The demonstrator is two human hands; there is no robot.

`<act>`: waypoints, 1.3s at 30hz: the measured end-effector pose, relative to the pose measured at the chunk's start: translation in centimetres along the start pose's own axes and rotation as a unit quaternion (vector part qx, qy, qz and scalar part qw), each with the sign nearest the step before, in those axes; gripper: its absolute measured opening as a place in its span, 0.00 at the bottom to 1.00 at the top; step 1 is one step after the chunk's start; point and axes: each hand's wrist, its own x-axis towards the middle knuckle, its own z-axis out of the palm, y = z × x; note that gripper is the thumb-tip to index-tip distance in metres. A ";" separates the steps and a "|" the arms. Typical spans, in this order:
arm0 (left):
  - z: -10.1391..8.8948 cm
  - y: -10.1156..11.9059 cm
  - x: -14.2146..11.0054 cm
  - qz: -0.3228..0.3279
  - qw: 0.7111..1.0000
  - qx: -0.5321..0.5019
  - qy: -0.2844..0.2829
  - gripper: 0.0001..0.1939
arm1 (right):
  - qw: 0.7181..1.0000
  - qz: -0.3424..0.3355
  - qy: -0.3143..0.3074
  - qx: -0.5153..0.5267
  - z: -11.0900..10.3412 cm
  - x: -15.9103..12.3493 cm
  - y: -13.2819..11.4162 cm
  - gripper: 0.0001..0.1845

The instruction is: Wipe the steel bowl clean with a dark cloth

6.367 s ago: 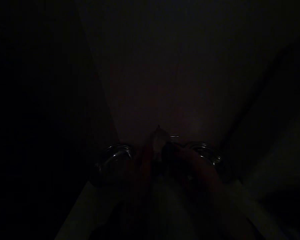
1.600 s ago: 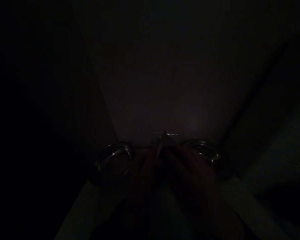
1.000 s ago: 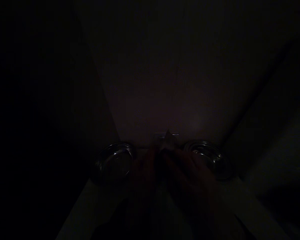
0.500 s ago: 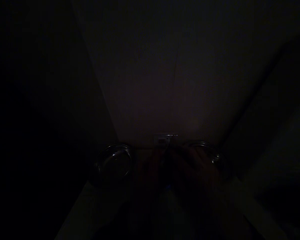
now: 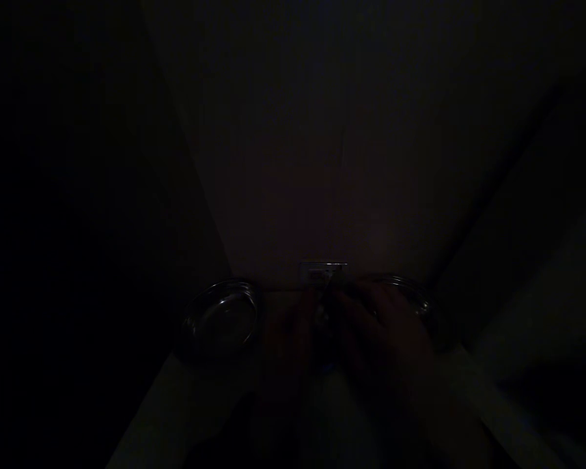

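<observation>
The view is very dark, so only outlines show. My left hand (image 5: pixel 288 342) is low in the middle, against the left side of a dark object (image 5: pixel 325 335) whose kind I cannot make out. From the other side my right hand (image 5: pixel 390 326) reaches in, its fingers bent toward the same object. Both hands look closed around it, though the fingertips are lost in shadow. Small pale spots show on the object between the hands. Just beyond them is a small rectangular thing (image 5: pixel 317 272) with a shiny upper edge.
A round shiny bowl (image 5: pixel 188 326) stands left of my hands. A second shiny bowl (image 5: pixel 424 305) is at the right, partly behind my right hand. A pale upright surface (image 5: pixel 293 163) rises behind, with dark panels at both sides. The pale worktop (image 5: pixel 151 410) reaches toward me.
My right hand has shifted slightly, and its fingers stand out a little more. Pale spots now show between the hands. The bowls have stayed in place.
</observation>
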 end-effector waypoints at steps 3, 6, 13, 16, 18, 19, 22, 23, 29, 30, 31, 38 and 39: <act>-0.9 -0.1 0.9 0.002 1.000 0.022 0.018 0.14 | 0.999 -0.051 0.015 -0.007 0.7 -0.5 -1.7 0.14; -1.6 -0.1 1.7 0.019 1.000 0.014 -0.007 0.15 | 0.995 -0.087 0.035 -0.011 1.3 -0.8 -2.7 0.12; -0.9 0.1 1.4 0.008 1.000 0.010 0.001 0.14 | 0.999 -0.025 0.038 0.003 0.6 -0.6 -0.1 0.16; -1.1 0.6 1.2 0.003 0.999 0.024 0.031 0.13 | 0.999 -0.023 0.029 0.012 0.8 -0.9 -0.7 0.16; -1.4 0.9 1.3 -0.011 0.999 0.027 0.033 0.14 | 0.998 -0.046 0.032 0.009 1.1 -1.1 -1.5 0.15; -1.6 1.0 1.3 -0.018 0.999 0.029 0.026 0.15 | 0.998 -0.058 0.036 0.010 1.2 -1.2 -1.8 0.15; -1.8 0.8 1.6 -0.024 0.999 0.031 0.021 0.18 | 0.997 -0.055 0.050 0.019 1.4 -1.3 -1.8 0.16; -1.8 0.7 1.7 -0.021 0.999 0.031 0.027 0.18 | 0.998 -0.040 0.054 0.023 1.4 -1.3 -1.5 0.17; -1.6 0.3 2.0 -0.021 0.999 0.023 0.031 0.18 | 0.998 -0.002 0.045 0.037 1.3 -1.2 -0.2 0.19; -1.6 0.3 2.0 -0.029 0.998 0.033 0.042 0.19 | 0.998 -0.008 0.043 0.035 1.4 -1.3 -0.4 0.19; -1.7 0.4 2.1 -0.037 0.997 0.045 0.055 0.21 | 0.999 -0.016 0.039 0.033 1.5 -1.4 -0.7 0.19; -2.3 0.5 2.5 -0.030 0.997 0.053 0.040 0.25 | 0.997 -0.052 0.017 0.047 1.9 -2.0 -1.6 0.21; -2.3 0.3 2.6 -0.031 0.998 0.043 0.042 0.25 | 0.998 -0.047 0.013 0.051 1.8 -2.0 -1.5 0.21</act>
